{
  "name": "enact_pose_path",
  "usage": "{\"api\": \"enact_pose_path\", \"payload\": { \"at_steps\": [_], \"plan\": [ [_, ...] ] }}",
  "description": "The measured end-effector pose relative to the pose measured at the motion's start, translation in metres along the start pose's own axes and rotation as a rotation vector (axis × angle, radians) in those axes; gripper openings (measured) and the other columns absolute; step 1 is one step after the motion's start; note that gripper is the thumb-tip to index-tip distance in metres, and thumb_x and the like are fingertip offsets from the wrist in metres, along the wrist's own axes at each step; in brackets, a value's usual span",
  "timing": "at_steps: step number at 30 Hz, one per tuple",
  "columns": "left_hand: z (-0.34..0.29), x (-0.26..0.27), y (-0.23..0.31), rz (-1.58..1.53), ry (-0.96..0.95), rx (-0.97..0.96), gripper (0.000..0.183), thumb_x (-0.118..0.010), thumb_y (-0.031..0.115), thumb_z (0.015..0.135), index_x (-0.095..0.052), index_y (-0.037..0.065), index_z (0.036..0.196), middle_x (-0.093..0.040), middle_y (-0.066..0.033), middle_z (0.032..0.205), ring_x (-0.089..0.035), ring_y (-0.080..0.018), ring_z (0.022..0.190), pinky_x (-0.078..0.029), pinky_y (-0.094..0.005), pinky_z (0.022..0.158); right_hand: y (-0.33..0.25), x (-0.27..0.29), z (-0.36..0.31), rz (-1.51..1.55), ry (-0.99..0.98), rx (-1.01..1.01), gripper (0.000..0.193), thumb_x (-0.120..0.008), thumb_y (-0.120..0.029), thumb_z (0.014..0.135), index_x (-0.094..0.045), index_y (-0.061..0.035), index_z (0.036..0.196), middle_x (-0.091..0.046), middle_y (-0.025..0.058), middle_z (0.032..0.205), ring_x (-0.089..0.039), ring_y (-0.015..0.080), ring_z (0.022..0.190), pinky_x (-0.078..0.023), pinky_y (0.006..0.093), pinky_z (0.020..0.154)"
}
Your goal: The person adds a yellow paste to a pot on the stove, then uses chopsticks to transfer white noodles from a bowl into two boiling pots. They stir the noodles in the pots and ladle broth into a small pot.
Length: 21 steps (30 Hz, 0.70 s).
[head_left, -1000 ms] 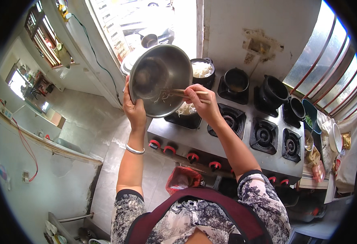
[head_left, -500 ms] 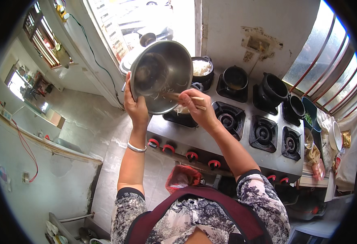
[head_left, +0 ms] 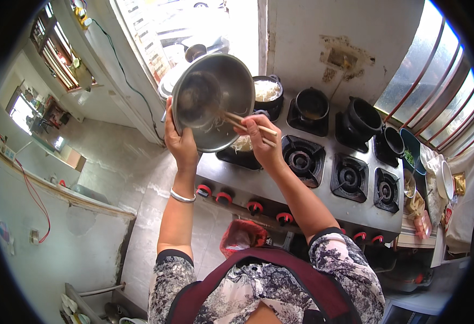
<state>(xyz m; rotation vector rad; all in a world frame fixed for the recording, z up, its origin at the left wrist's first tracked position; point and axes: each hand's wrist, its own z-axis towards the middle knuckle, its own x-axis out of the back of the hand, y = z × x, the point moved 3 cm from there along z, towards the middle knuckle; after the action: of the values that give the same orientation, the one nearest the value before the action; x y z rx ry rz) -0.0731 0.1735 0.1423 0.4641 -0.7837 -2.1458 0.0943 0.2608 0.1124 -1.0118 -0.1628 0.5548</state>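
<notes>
My left hand (head_left: 181, 141) grips the left rim of a large steel mixing bowl (head_left: 236, 81), which is tipped so its inside faces me. Wooden chopsticks (head_left: 238, 117) are held in my right hand (head_left: 263, 143), their tips inside the bowl. A few pale noodle-like strands (head_left: 215, 124) cling to the lower inner wall by the tips. Under the bowl's lower rim, a pot on the front left burner shows more pale strands (head_left: 243, 143); the bowl and my right hand hide most of it. Behind it stands a dark pot (head_left: 268, 90) filled with similar strands.
The steel gas stove (head_left: 323, 195) has several black burners (head_left: 304, 160) and red knobs (head_left: 254, 208) along its front. Dark clay pots (head_left: 362, 120) stand on its back row. A red-lined bin (head_left: 243, 235) sits on the floor before it. Bowls and packages crowd the right-hand counter (head_left: 409, 233).
My right hand has turned and shifted slightly, and the chopstick tips have moved a little up inside the bowl. The bowl and my left hand have hardly moved.
</notes>
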Motion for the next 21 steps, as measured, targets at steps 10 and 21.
{"api": "enact_pose_path", "payload": {
  "at_steps": [10, 21],
  "plan": [
    [0.0026, 0.003, -0.005, -0.046, 0.023, 0.025, 0.048, -0.042, -0.013, 0.082, -0.041, -0.004, 0.129, -0.04, -0.0131, 0.138, -0.042, -0.0205, 0.124, -0.034, -0.0317, 0.103, 0.0026, 0.0013, -0.0026, -0.145, -0.034, -0.084, 0.022, -0.051, -0.018, 0.094, -0.058, 0.0026, 0.091, -0.061, 0.0069, 0.081, -0.066, 0.0149, 0.078, -0.05, 0.0222, 0.068],
    [0.005, 0.0025, -0.0032, -0.045, 0.037, 0.031, 0.05, -0.04, -0.014, 0.081, -0.041, -0.004, 0.129, -0.04, -0.0119, 0.138, -0.042, -0.0197, 0.124, -0.033, -0.0313, 0.103, 0.0016, -0.0001, -0.0061, 0.007, 0.067, -0.058, 0.022, -0.053, -0.018, 0.093, -0.057, 0.0032, 0.09, -0.061, 0.0071, 0.08, -0.066, 0.0153, 0.075, -0.05, 0.0224, 0.066]
  ]
}}
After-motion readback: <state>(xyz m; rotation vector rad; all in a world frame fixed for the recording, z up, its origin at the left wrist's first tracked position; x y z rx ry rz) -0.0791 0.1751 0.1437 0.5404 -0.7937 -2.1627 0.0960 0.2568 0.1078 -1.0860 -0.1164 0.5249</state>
